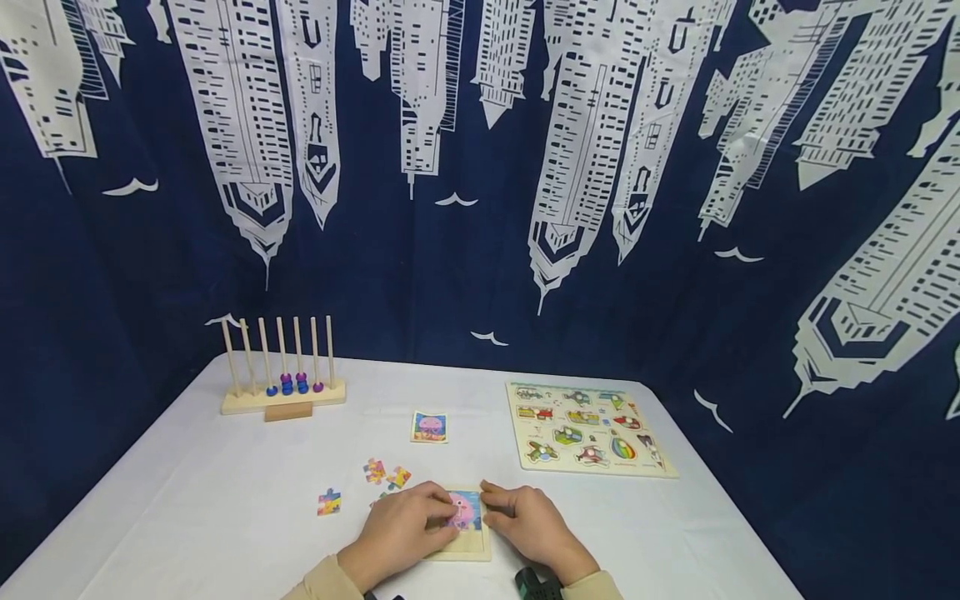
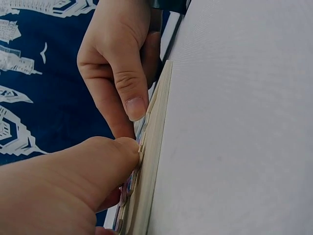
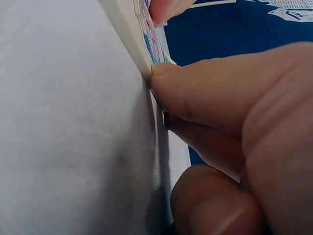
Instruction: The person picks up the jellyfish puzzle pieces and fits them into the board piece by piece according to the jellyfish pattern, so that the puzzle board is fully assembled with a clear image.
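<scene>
A small wooden puzzle tray [image 1: 472,550] lies near the front of the table, its upper part filled with jigsaw pieces [image 1: 468,508] showing a pink figure on blue. My left hand [image 1: 405,527] comes over it from the left, thumb and fingers bent onto a piece; the piece's outline is mostly hidden beneath them. In the left wrist view, the left thumb [image 2: 117,152] touches the pieces' surface. My right hand [image 1: 531,521] holds the tray's right edge between thumb and fingers. The right wrist view shows that thumb [image 3: 195,88] against the tray's edge [image 3: 129,36].
Loose jigsaw pieces [image 1: 329,502] lie left of the tray, some partly behind the left hand. Beyond the tray is a picture card [image 1: 429,427] of a pink figure. A wooden peg rack with beads [image 1: 283,400] stands back left; a vehicle puzzle board [image 1: 592,458] lies back right.
</scene>
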Tool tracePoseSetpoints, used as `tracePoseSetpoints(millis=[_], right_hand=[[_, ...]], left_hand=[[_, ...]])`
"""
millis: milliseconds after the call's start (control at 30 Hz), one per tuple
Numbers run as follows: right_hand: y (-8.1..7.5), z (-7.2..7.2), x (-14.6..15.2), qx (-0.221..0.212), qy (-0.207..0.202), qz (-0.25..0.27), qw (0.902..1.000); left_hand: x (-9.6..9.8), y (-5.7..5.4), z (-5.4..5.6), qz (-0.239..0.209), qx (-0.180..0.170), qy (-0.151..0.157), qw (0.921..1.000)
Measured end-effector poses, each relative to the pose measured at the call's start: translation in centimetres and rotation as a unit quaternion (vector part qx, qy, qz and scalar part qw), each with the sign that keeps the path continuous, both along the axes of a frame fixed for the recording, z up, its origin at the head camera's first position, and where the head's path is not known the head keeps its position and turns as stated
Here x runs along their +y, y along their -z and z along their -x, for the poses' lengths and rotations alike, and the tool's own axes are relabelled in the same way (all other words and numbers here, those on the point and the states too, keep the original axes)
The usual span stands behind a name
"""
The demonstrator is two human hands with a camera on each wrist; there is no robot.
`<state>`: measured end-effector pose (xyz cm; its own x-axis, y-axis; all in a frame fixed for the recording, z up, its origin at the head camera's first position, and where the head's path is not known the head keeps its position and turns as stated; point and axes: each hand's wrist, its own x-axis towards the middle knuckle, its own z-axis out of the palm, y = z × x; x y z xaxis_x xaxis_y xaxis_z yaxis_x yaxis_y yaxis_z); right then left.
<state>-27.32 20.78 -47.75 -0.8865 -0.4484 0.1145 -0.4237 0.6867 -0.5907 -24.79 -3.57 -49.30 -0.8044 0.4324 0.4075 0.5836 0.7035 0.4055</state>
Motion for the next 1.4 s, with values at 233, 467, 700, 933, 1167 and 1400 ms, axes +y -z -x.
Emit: tracePoseSetpoints(millis=[233,467,700,933,1167,1400], right_hand=[[0.1,0.1,0.0,0.001,0.001,0.001,1.0],[0.0,0.1,0.0,0.01,0.002,-0.002,0.9999],[0.0,0.1,-0.1,0.004,0.003,0.003,1.0],[-0.1,-0.1,-0.1,0.001,0.003,0.004,1.0],[0.0,-0.1,-0.1,0.002,0.005,0.003,1.0],[0.0,-0.1,-0.1,-0.003,0.003,0.005,1.0]], left_hand=[[0.0,-0.1,-0.1,0.012,0.002,0.001,0.9999],[0.1,-0.2,0.1,0.028,0.003,0.005,0.9996],[0.1,-0.3,0.0,0.049,0.007,0.017,0.9986],[0.1,-0.2,-0.1,0.063,0.021,0.02,0.9976],[0.3,-0.3,-0.3,-0.013,0.027,-0.034,0.999],[-1.5,-2.6,-0.5,-0.104,0.012,-0.126,0.9865]])
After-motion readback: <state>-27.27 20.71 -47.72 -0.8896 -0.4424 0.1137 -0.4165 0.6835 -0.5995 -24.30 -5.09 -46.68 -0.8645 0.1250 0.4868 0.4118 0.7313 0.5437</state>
